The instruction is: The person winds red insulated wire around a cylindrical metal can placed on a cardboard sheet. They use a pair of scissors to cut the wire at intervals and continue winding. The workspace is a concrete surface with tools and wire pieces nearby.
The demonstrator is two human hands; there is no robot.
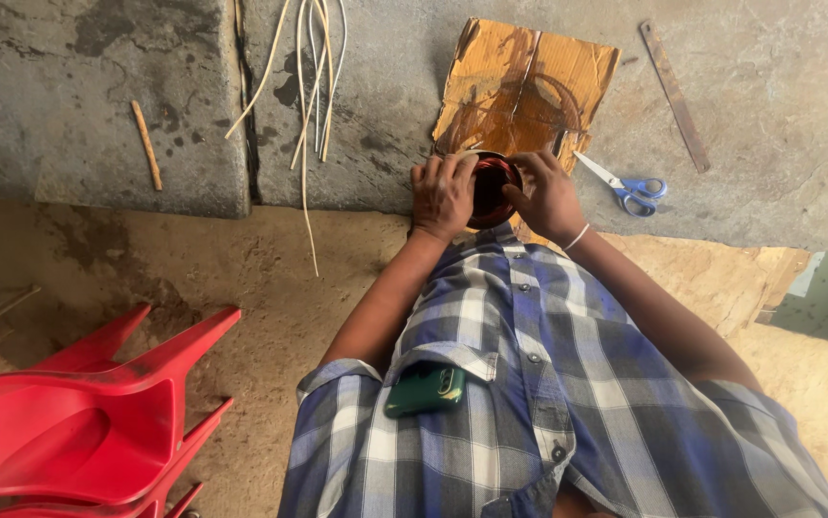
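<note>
A dark red round object [491,187] sits at the edge of the concrete slab [769,115], on a stained piece of cardboard [524,82], held between 2 hands. The left hand [443,192] curls its fingers over the object's rim; the right hand [548,197] presses closed fingers against its other side. Blue-handled scissors [630,187] lie just right, a metal ruler [675,94] beyond, pale cane strips [313,77] to the left

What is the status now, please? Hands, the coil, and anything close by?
Left hand and right hand both gripping red coil, over cardboard. Scissors right of hands, apart. Nothing blocking.
</note>
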